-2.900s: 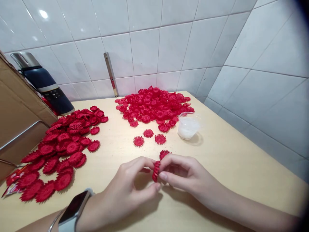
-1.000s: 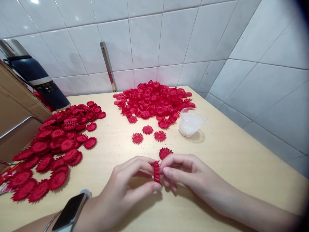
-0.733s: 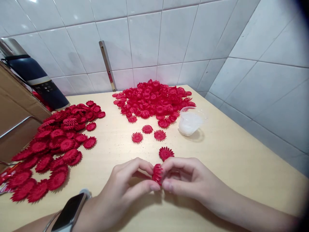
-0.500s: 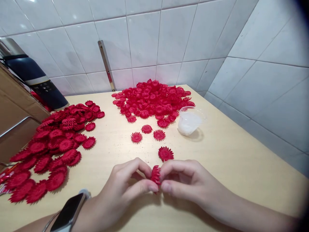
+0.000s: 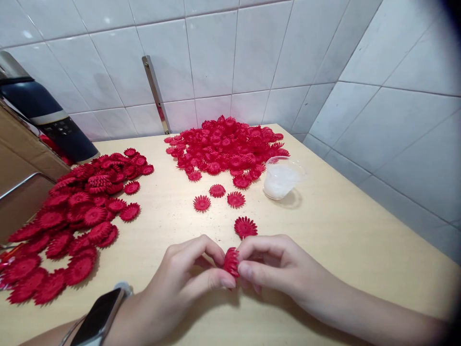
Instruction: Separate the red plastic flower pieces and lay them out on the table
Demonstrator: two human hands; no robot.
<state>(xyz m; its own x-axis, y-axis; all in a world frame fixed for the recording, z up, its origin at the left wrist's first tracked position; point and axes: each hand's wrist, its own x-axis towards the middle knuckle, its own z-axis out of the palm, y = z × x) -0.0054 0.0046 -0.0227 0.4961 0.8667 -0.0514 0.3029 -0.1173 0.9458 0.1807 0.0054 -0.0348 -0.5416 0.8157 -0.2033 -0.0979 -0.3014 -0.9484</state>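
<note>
Near the front of the table, my left hand point(image 5: 194, 278) pinches a red petalled disc point(image 5: 231, 262) between thumb and fingers; the disc stands nearly on edge. My right hand point(image 5: 277, 264) is closed on the right side of the same disc, its thumb and forefinger at the petals. Just beyond my fingers a single red disc point(image 5: 245, 227) lies flat on the table. Three more lie farther back, among them one point(image 5: 202, 203) at the left and one point(image 5: 236, 199) at the right.
A large pile of red discs point(image 5: 226, 144) is at the back, beside a clear cup point(image 5: 281, 180) with white contents. Another pile point(image 5: 77, 211) spreads at the left, near a dark bottle point(image 5: 46, 110) and a cardboard box point(image 5: 29, 149). Tiled walls border the table.
My right thumb has moved up slightly against the disc's petals. The held disc has tilted a little. The whole view has shifted slightly.
</note>
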